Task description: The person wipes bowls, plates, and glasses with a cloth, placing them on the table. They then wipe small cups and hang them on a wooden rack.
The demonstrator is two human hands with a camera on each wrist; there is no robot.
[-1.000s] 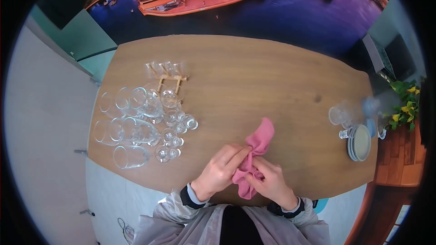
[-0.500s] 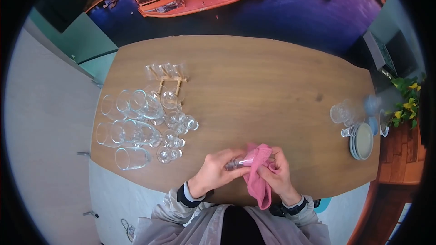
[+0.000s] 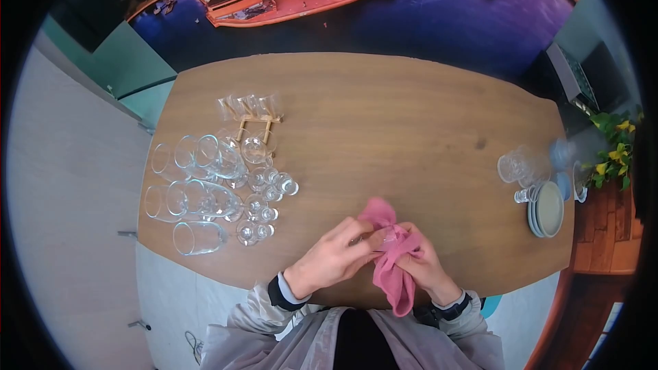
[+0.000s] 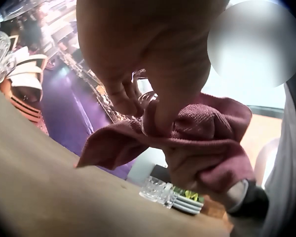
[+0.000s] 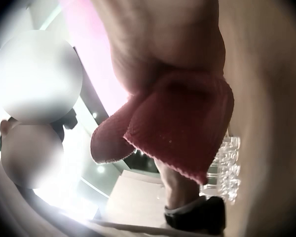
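Observation:
A small clear glass (image 4: 147,97) shows between the fingers of the left hand (image 3: 334,256), which grips one end of it above the table's near edge. The pink cloth (image 3: 394,281) wraps the rest of the glass. The right hand (image 3: 426,265) holds the cloth around the glass from the right. In the left wrist view the left hand (image 4: 153,64) pinches the glass, with the cloth (image 4: 212,123) bunched against its fingers. Seen from the right wrist, the cloth (image 5: 177,123) hangs down under the right hand (image 5: 163,39) and hides its fingertips.
On the table (image 3: 370,123), several tall glasses (image 3: 199,238) and small stemmed glasses (image 3: 255,207) stand at the left, by a wooden rack (image 3: 260,120) with glasses. Stacked plates (image 3: 550,210) and more glasses (image 3: 510,166) are at the right edge, near a yellow-flowered plant (image 3: 613,157).
The glass, hidden a second ago, came into view half a second ago and is now mostly covered by cloth and fingers. The left hand has shifted slightly right, and the cloth's upper end sticks up again.

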